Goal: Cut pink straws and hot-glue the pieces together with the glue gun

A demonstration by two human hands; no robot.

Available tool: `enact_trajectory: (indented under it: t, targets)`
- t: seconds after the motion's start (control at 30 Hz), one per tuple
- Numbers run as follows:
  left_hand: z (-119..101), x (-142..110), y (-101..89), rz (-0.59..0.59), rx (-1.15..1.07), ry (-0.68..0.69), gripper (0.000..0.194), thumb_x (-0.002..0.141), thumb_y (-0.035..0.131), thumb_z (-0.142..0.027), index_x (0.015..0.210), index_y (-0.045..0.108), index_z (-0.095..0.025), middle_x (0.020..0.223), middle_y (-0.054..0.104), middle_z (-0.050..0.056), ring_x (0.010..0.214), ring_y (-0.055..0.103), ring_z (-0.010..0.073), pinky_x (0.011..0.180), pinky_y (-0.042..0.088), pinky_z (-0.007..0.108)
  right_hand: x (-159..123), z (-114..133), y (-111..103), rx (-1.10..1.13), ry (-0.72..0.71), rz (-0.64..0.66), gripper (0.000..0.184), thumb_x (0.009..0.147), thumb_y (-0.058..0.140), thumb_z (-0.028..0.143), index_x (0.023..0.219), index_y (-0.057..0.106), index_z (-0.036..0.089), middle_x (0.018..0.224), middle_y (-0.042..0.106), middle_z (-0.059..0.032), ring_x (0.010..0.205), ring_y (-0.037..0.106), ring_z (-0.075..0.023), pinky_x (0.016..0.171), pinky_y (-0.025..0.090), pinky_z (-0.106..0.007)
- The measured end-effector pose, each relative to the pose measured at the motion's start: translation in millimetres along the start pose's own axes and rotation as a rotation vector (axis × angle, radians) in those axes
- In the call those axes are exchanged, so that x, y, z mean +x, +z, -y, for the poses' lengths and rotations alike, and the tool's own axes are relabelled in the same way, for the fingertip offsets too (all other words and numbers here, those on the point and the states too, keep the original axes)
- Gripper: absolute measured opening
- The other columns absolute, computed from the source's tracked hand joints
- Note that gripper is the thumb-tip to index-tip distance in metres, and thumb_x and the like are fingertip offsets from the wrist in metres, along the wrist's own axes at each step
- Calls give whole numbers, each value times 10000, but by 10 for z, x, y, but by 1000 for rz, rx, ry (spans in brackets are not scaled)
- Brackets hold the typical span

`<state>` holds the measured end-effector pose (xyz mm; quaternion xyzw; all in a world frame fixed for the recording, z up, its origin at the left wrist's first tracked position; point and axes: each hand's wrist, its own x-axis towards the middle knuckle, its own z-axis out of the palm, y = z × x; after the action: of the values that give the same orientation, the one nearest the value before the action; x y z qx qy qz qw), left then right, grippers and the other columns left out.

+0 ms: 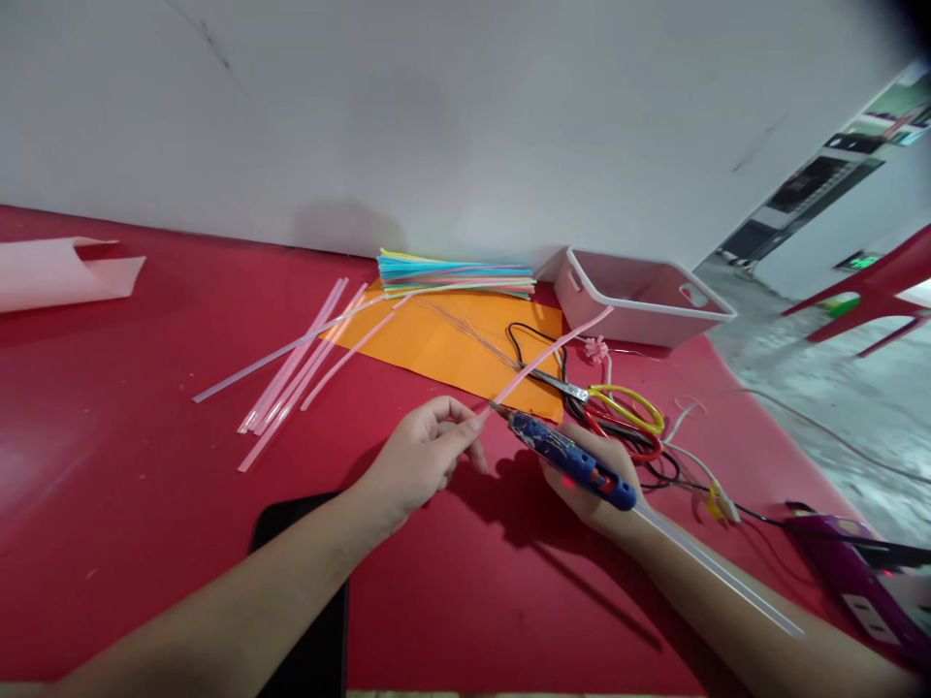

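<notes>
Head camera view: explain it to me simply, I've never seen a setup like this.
There is no machine here, just a person's two bare hands. The only picture comes from a camera worn on that person's head, looking forward and down.

The left hand pinches one end of a pink strip. The right hand grips a blue glue gun, its tip right by the strip near the left fingertips; whether they touch is hard to tell.

On the red table lie loose strips, an orange sheet, a coloured bundle of strips, scissors and a pink bin.
</notes>
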<state>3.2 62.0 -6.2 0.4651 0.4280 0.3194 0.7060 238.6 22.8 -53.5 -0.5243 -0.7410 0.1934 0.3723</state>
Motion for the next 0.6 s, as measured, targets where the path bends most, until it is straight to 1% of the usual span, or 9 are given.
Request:
enact_trajectory:
  t: [0.17,0.4,0.6]
  targets:
    - [-10,-2,1,-5,-13,-4,167,914,568,-300,794,503,-204,535,619,-54,350,264,24,356,198,143,-7,2,-3,9,13,-1,108,787,600,116,850,604,204,654,619,31,531,543,-100,522,434,-208]
    - [-6,-1,12,-6,-39,-4,152,896,562,-274,776,495,-211,508,605,-63,354,254,29,346,201,129,-4,3,6,-23,58,-66,83,774,606,133,778,571,208,581,557,50,482,471,-90,471,399,-203]
    - [-20,5,11,-6,-45,-10,148,898,555,-262,770,498,-213,496,598,-69,345,247,30,339,201,131,8,51,0,-1,72,-68,91,781,605,152,741,548,212,568,535,51,480,461,-93,464,396,-206]
